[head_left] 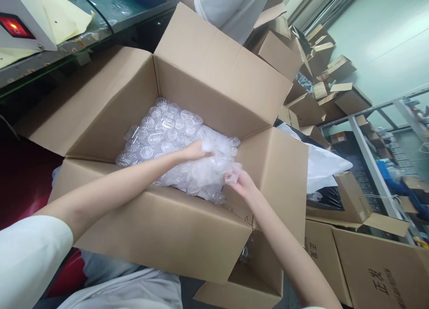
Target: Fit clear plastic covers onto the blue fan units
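Inside an open box (204,92), crumpled plastic (212,171) lies between the left hand (196,151) and right hand (243,184), over clear discs (146,152). The right hand pinches its edge; the left touches it, fingers too hidden to tell their grip.

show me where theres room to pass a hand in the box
Open space lies above the clear plastic pieces, between the left hand and the box's far wall. A bare cardboard patch shows in the near right corner, below the right hand. Crumpled film crowds between both hands.
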`<act>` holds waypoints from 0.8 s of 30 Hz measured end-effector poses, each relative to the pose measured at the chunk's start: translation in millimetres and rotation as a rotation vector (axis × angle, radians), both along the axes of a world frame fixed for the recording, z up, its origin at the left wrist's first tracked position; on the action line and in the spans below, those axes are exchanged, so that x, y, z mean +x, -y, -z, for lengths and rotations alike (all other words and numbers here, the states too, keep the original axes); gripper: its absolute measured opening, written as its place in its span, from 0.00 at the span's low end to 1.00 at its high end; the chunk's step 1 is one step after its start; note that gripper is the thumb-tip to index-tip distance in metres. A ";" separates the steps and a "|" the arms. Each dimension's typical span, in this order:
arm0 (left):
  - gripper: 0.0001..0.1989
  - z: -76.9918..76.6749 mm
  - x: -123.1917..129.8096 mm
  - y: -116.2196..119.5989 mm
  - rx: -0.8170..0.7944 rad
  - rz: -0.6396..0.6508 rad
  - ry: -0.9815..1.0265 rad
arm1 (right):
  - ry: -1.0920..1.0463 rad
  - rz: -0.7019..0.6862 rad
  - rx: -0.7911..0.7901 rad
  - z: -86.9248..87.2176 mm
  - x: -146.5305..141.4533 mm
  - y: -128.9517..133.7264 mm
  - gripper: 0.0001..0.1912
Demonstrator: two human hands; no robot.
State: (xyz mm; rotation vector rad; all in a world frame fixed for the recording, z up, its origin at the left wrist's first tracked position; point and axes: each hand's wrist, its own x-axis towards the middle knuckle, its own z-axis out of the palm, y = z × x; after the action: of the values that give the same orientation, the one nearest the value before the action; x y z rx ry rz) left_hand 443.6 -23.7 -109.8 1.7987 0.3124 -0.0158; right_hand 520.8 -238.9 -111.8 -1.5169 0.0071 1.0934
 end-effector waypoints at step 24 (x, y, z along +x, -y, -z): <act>0.11 11.1 -11.3 -20.7 0.073 0.161 -0.516 | 0.851 -1.186 -0.878 7.5 -1.4 -22.0 0.16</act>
State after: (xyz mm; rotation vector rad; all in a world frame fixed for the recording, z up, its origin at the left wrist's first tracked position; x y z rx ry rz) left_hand 432.4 -3.1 -120.8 1.8697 0.5367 -0.5950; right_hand 519.4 -216.9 -119.4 -2.8317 -1.2847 1.2644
